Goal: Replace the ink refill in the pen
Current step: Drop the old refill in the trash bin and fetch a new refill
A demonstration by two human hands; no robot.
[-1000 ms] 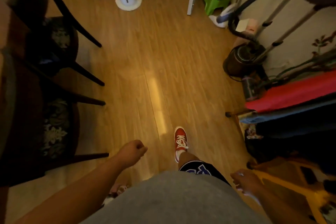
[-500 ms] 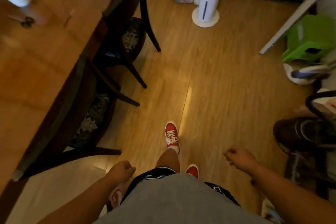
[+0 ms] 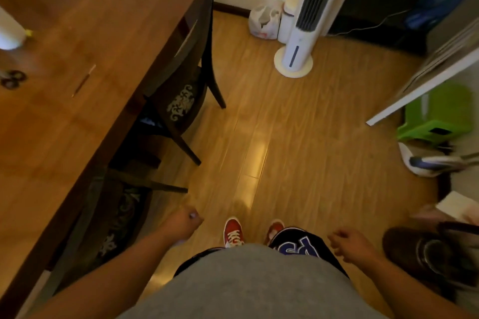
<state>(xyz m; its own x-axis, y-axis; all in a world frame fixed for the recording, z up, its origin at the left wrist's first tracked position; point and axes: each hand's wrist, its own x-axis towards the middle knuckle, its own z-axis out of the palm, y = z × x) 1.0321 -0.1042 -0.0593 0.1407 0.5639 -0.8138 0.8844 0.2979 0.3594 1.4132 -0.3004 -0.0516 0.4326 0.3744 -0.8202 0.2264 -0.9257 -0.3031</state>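
A thin pen-like stick (image 3: 83,81) with a pale far end lies on the wooden table (image 3: 77,33) at the left; it is too small to tell whether it is a pen or a refill. My left hand (image 3: 181,223) hangs beside the table's near corner, curled into a fist with nothing seen in it. At my right side, my right hand (image 3: 348,243) hangs over the floor, fingers loosely bent and holding nothing. Both hands are well away from the stick.
Scissors (image 3: 11,80) and a white cylinder (image 3: 9,31) sit on the table's left edge. Two dark chairs (image 3: 178,101) are tucked under the table. A white tower fan (image 3: 298,41), a green stool (image 3: 438,116) and a dark appliance (image 3: 425,254) border the wooden floor.
The view has swung left and the table has come into sight with the stick on it. I have stepped forward; both hands still swing at my sides with nothing in them.
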